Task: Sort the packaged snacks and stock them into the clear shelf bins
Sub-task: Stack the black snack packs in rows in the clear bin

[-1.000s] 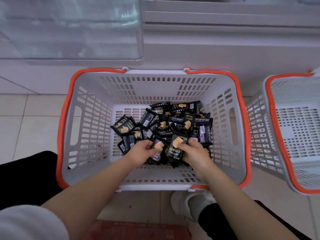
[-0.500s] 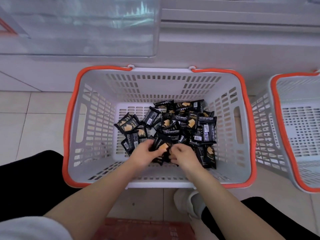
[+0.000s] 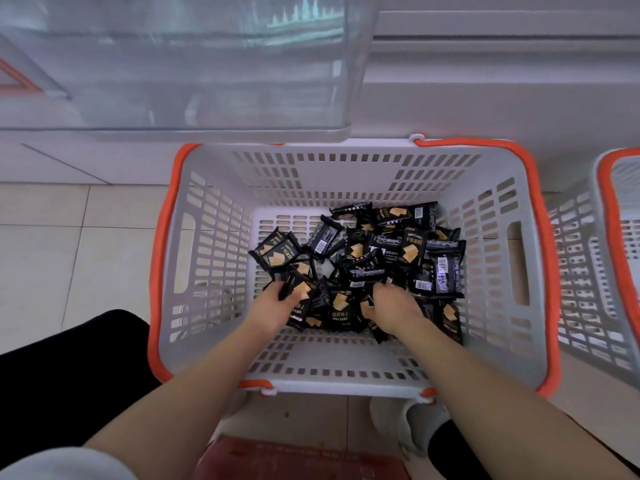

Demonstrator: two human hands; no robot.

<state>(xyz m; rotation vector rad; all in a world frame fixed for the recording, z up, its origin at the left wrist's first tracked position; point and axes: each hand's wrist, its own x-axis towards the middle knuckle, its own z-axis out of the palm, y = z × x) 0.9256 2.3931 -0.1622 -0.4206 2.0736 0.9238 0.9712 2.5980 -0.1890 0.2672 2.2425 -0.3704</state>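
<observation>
Black snack packets (image 3: pixel 367 261), too heaped to count, fill one basket (image 3: pixel 207 209); left hand (image 3: pixel 273 306) and right hand (image 3: pixel 394 306) each clutch packets; second basket (image 3: pixel 588 271) beside.

- Basket (image 3: pixel 207 258): pale grey plastic, walls and floor pierced with rows of slots, bright orange rim.
- Snack packets (image 3: pixel 412 247): glossy black wrappers with a golden-tan cracker picture, white lettering and white barcode patches.
- Second basket (image 3: pixel 595 271) at the right: same grey slotted walls, same orange rim.
- Shelf bin (image 3: pixel 207 64): clear, colourless.
- Floor (image 3: pixel 86 244): beige tiles, thin grey joints.
- Shoe (image 3: pixel 412 431): pale grey.
</observation>
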